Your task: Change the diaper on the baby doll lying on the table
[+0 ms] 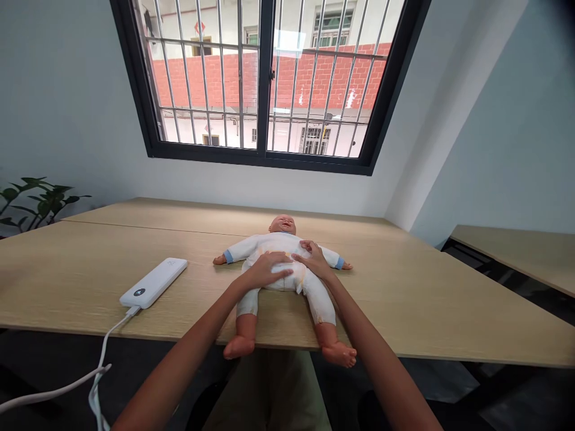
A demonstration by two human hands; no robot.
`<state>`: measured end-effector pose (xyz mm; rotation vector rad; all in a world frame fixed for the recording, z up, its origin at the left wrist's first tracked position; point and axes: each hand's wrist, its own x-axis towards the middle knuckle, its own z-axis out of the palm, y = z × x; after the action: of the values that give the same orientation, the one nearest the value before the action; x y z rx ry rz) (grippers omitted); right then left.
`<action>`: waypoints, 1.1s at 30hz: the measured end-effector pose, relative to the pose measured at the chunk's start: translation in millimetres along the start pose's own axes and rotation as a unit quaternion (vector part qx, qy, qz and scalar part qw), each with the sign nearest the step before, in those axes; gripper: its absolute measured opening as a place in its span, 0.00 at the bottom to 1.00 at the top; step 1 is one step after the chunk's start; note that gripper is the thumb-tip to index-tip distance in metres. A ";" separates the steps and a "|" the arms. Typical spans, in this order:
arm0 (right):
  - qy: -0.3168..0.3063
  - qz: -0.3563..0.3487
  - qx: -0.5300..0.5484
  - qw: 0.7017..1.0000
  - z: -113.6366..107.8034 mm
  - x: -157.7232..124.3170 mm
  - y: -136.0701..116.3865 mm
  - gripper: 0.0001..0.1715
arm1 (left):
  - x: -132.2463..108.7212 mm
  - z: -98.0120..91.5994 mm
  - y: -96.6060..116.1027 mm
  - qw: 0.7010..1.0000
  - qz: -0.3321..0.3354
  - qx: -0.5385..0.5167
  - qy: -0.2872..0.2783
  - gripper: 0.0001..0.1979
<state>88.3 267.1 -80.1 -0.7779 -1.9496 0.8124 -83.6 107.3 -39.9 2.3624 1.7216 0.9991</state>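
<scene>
A baby doll (pixel 283 242) lies on its back on the wooden table, its head toward the window and its feet hanging over the near edge. It wears a white suit with blue cuffs, and its arms are spread out sideways. My left hand (pixel 268 269) rests on the doll's lower belly with the fingers stretched out toward the right. Higher up, my right hand (pixel 313 260) lies against the right side of the belly, its thumb and some fingers extended and others bent. Both palms face the suit, so what lies under them is hidden.
On the table (pixel 395 287), left of the doll, lies a white power bank (pixel 154 282) with a white cable (pixel 104 353) hanging off the near edge. A plant (pixel 42 203) stands at the far left. Behind are a barred window (pixel 265 78) and, to the right, another table (pixel 521 251).
</scene>
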 end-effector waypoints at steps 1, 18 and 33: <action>0.007 0.011 0.022 1.000 -2.6 0.3 -3.5 0.35 | -0.4 -5.8 -7.8 0.997 -0.026 -0.064 0.029 0.19; 0.098 -0.004 0.101 0.990 -13.2 3.3 -32.2 0.31 | -36.3 -20.1 -91.6 0.949 -0.315 -0.004 0.030 0.06; -0.236 -0.126 -0.208 0.941 60.3 34.5 -120.5 0.14 | 1.3 -34.3 -67.6 0.942 -0.152 -0.171 0.244 0.03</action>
<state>-4.5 207.6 4.7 -0.5823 -2.6442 0.4573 -157.8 123.0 -39.3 1.6628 1.7830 1.7537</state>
